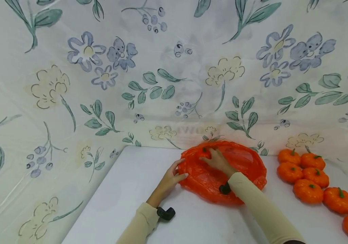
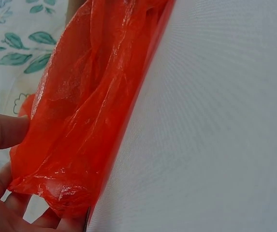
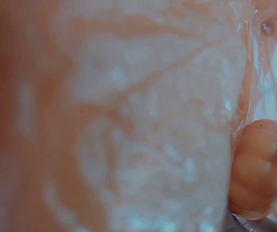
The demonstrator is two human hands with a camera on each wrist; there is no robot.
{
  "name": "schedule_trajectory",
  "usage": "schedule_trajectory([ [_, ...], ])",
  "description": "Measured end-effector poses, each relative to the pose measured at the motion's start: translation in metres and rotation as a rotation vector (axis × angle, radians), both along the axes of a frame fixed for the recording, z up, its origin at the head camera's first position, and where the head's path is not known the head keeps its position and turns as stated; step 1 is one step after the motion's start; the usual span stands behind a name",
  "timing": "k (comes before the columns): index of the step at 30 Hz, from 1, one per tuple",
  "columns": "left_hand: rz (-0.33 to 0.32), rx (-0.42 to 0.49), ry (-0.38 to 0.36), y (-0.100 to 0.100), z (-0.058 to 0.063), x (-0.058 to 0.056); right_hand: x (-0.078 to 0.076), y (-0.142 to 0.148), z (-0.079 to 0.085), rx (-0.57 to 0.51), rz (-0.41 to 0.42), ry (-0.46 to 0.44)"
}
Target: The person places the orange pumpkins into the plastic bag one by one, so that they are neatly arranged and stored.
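A red plastic bag [image 1: 222,189] lies spread with its mouth open on the white table. At its left side my left hand [image 1: 169,179] holds the edge, with the thumb on one side of the red film [image 2: 75,121] and the fingers on the other in the left wrist view. My right hand [image 1: 219,161] is inside the bag's mouth and grips a small orange pumpkin [image 1: 204,153] near the far rim. The right wrist view has that pumpkin [image 3: 259,169] at its right edge, with fingertips against it; blurred plastic covers most of this view.
Several orange pumpkins [image 1: 308,191] with green stems stand in a loose cluster on the table's right side. White tabletop [image 1: 109,203] extends left of the bag. A floral cloth [image 1: 174,67] hangs behind the table. A black wrist camera [image 1: 166,213] sits on the left wrist.
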State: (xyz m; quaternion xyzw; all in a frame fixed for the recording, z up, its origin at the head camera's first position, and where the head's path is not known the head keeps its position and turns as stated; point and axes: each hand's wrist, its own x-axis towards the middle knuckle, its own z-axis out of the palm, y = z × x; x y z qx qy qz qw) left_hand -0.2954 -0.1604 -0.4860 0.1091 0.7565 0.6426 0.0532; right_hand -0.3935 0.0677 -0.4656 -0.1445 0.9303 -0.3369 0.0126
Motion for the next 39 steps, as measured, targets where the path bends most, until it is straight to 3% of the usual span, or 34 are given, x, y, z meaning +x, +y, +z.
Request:
schedule_trajectory([
  [8, 0.009, 0.005, -0.003, 0.0002, -0.0034, -0.0041, 0.0025, -0.0002, 0.0026, 0.026, -0.022, -0.03],
  [30, 0.01, 0.023, 0.013, 0.0016, -0.0021, -0.0024, 0.0019, -0.0036, -0.0026, 0.096, -0.048, 0.057],
  [39, 0.005, 0.023, 0.012, 0.0005, -0.003, -0.0022, 0.0041, -0.0018, 0.0018, 0.096, -0.047, 0.013],
])
